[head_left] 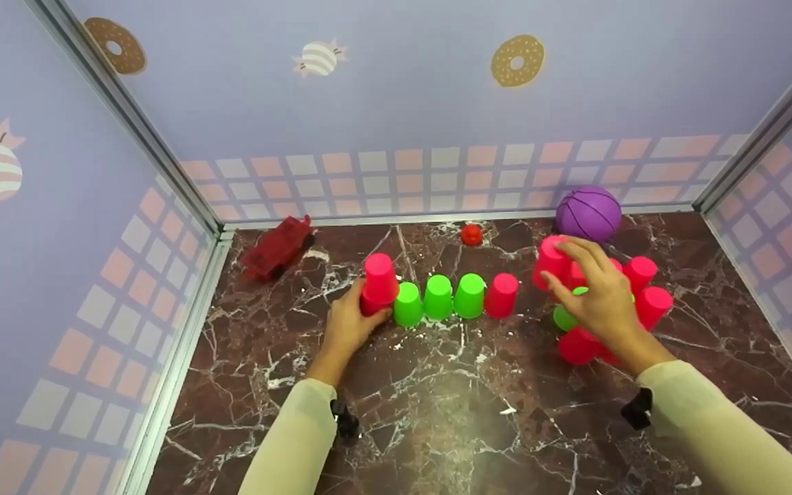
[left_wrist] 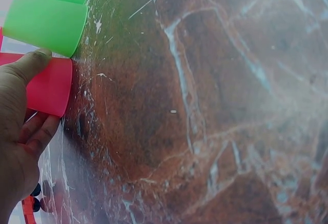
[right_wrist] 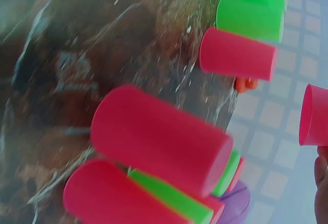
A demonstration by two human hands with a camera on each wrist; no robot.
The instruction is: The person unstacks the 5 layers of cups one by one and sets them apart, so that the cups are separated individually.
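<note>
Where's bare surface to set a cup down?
Free: front of the marble surface, between the sleeves; left patch between the red toy and left hand; strip between the cup cluster and right wall. Crowded: under the right hand, where that cluster bunches; the cup row is tight.

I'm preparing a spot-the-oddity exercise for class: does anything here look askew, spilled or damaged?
Nothing looks plainly spilled or damaged. One uneven spot: the left hand grips stacked red cups, which rise above the green cups lined up beside them.
</note>
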